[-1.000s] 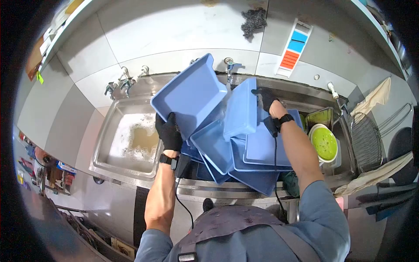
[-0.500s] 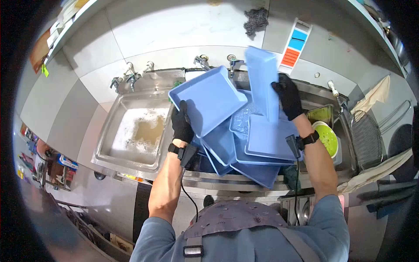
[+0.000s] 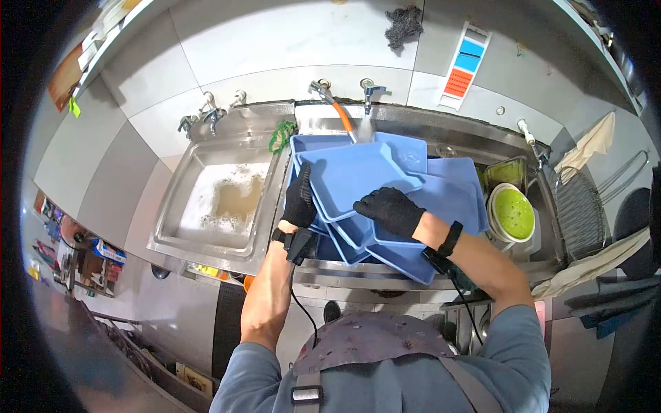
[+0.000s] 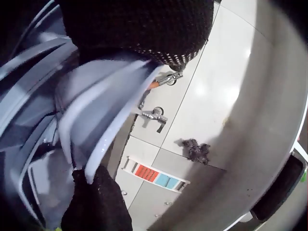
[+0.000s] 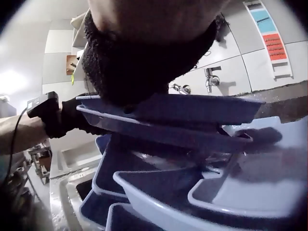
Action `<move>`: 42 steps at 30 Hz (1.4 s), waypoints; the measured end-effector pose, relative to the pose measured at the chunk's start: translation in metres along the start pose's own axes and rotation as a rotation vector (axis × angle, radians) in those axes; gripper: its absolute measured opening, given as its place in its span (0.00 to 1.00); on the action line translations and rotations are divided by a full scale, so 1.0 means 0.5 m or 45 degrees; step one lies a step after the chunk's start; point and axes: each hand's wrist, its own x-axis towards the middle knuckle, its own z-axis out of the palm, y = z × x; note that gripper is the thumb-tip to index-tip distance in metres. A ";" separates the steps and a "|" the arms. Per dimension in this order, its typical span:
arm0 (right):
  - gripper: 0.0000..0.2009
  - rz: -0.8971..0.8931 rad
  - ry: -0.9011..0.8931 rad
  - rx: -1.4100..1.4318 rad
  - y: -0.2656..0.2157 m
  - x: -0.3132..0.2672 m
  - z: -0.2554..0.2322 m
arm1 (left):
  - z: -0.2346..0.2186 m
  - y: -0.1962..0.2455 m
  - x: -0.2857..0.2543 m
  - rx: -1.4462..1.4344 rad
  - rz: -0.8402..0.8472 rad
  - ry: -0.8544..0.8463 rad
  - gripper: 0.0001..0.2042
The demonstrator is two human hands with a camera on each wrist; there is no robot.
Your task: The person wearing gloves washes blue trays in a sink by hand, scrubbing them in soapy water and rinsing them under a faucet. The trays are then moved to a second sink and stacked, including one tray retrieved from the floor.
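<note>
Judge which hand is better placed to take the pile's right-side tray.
Probably the right hand: though touching the upper tray, it is nearer that tray. The left hand grips the upper tray's left edge.

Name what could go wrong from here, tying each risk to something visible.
The piled blue trays lie askew, so they might slide if knocked. The upper tray, gripped by the left hand and right hand, could slip if its rim is wet. Water from the running tap may splash over nearby trays.
</note>
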 end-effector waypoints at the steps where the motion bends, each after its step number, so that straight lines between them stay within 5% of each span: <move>1: 0.12 -0.016 0.001 0.037 -0.005 0.000 0.011 | -0.001 0.003 0.000 0.001 0.049 -0.003 0.26; 4: 0.16 -0.025 -0.040 0.141 -0.018 0.004 0.036 | -0.020 -0.007 -0.007 -0.081 0.138 -0.188 0.19; 6: 0.14 -0.016 -0.083 0.197 -0.014 0.006 0.059 | -0.015 -0.008 -0.009 -0.096 -0.074 -0.218 0.11; 8: 0.11 0.019 -0.083 0.313 -0.018 0.005 0.050 | -0.021 0.010 -0.002 -0.371 -0.698 -0.160 0.11; 12: 0.09 0.342 0.269 0.205 0.038 -0.031 -0.033 | -0.091 0.050 0.022 -0.801 -0.977 0.196 0.09; 14: 0.11 0.525 0.377 0.120 0.137 -0.110 -0.019 | -0.128 0.022 0.023 -0.649 -0.953 0.324 0.08; 16: 0.13 0.809 0.195 0.030 0.207 -0.197 -0.033 | -0.184 0.020 0.028 -0.280 -0.776 0.273 0.08; 17: 0.16 1.025 -0.127 -0.022 0.239 -0.240 -0.035 | -0.186 -0.036 0.008 -0.498 -0.820 0.409 0.10; 20: 0.20 1.224 -0.445 -0.240 0.284 -0.357 -0.004 | -0.233 -0.080 -0.017 0.119 -0.587 0.140 0.10; 22: 0.21 1.238 -0.418 -0.187 0.293 -0.381 0.005 | -0.235 -0.099 -0.033 0.310 -0.417 0.089 0.10; 24: 0.21 1.155 -0.363 -0.161 0.313 -0.366 0.034 | -0.219 -0.124 -0.059 -0.188 -0.560 0.318 0.10; 27: 0.21 0.956 -0.172 -0.074 0.324 -0.275 0.074 | -0.224 -0.058 -0.033 -0.080 -0.830 0.211 0.09; 28: 0.20 1.053 -0.263 -0.036 0.295 -0.198 0.054 | -0.216 -0.049 -0.032 -0.075 -0.828 0.215 0.09; 31: 0.21 0.960 -0.053 0.046 0.292 -0.060 0.153 | -0.195 -0.029 -0.028 -0.410 -0.907 0.375 0.09; 32: 0.21 1.061 -0.236 0.127 0.281 -0.003 0.154 | -0.192 -0.037 -0.032 -0.181 -0.825 0.299 0.09; 34: 0.16 1.185 -0.407 0.092 0.286 0.077 0.217 | -0.184 0.015 -0.017 -0.753 -1.061 0.497 0.10; 36: 0.16 1.155 -0.355 -0.006 0.274 0.108 0.250 | -0.185 0.030 -0.017 -0.475 -0.842 0.404 0.11; 38: 0.18 1.251 -0.319 0.104 0.270 0.124 0.265 | -0.180 0.004 -0.029 -0.673 -1.084 0.488 0.11; 42: 0.18 1.477 -0.203 0.361 0.274 0.117 0.282 | -0.202 0.027 -0.021 -0.673 -1.121 0.460 0.10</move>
